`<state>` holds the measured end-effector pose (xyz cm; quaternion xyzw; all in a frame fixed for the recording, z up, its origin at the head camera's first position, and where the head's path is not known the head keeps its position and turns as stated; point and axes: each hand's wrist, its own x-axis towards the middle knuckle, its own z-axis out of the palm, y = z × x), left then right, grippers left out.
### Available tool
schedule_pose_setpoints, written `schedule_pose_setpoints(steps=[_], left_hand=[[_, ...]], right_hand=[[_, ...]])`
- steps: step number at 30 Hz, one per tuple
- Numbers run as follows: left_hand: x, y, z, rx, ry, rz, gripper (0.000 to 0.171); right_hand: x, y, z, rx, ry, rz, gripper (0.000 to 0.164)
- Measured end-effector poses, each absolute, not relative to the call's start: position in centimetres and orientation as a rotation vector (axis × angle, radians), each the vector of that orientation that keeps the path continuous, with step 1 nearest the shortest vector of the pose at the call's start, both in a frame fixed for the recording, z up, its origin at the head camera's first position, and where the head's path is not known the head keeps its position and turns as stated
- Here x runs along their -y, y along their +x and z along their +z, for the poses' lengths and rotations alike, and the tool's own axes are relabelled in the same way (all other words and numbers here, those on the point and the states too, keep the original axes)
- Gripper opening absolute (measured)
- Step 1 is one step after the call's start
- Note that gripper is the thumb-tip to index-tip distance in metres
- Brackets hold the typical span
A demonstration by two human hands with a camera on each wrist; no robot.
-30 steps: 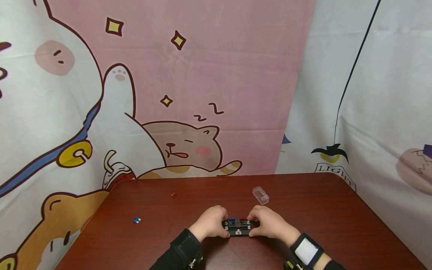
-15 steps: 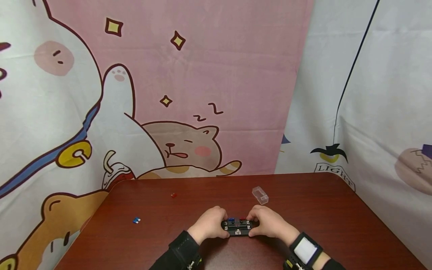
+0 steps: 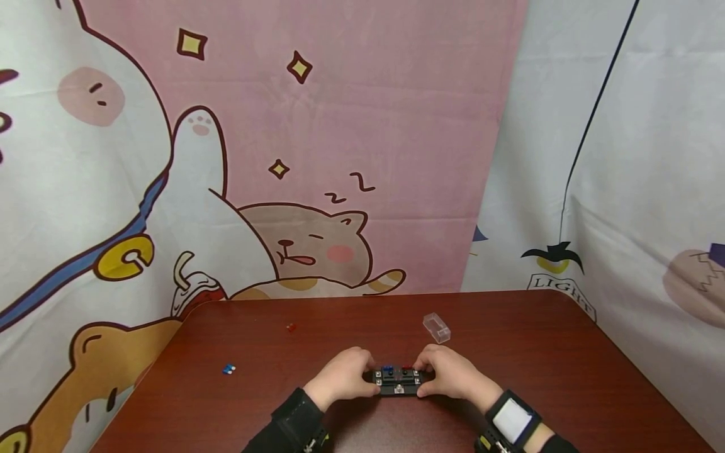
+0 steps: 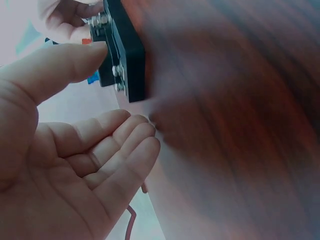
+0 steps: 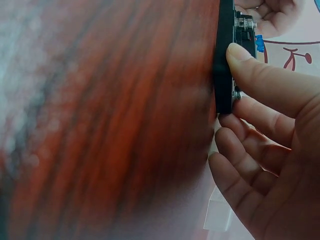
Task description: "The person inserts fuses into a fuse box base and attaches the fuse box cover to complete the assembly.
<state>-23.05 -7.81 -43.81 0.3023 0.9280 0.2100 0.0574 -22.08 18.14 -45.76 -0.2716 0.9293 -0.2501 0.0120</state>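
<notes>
A small black block with metal screw terminals [image 3: 399, 382] lies on the table between the two hands, with a bit of blue and a bit of red along its far edge. My right hand [image 3: 453, 374] grips its right end; in the right wrist view the thumb presses on the black side [image 5: 224, 75] and the fingers curl behind it. My left hand [image 3: 344, 375] is at the left end, its fingers loosely bent. In the left wrist view a gap shows between those fingers and the block [image 4: 132, 60], while the thumb overlaps it.
A clear plastic box [image 3: 437, 328] stands beyond my right hand. Small blue and white pieces [image 3: 229, 369] lie at the left, and a tiny red piece [image 3: 291, 327] lies farther back. A printed cloth [image 3: 430, 157] hangs behind the table [image 3: 510, 327].
My left hand has let go of the block's left end and drawn slightly to the left. The right hand and the block have stayed in place.
</notes>
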Motion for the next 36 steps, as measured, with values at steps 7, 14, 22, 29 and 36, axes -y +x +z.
schedule_pose_setpoints(steps=[7,14,22,29,36], left_hand=[[9.5,-23.1,-43.6,-2.81,0.88,0.676,0.037],[11.6,-23.3,-43.4,-2.814,0.814,0.727,0.035],[14.5,-23.3,-42.9,-2.866,0.73,0.779,0.034],[16.8,-23.5,-42.5,-2.938,0.569,0.787,0.033],[19.1,-23.8,-42.3,-2.988,0.418,0.776,0.035]], right_hand=[[-18.1,-22.1,-45.8,-2.9,-0.84,-0.769,0.035],[-18.1,-22.1,-45.8,-2.904,-0.853,-0.767,0.034],[-18.1,-22.0,-45.8,-2.904,-0.848,-0.773,0.034],[-18.1,-22.0,-45.8,-2.907,-0.851,-0.777,0.034],[-18.1,-22.0,-45.8,-2.909,-0.85,-0.779,0.035]])
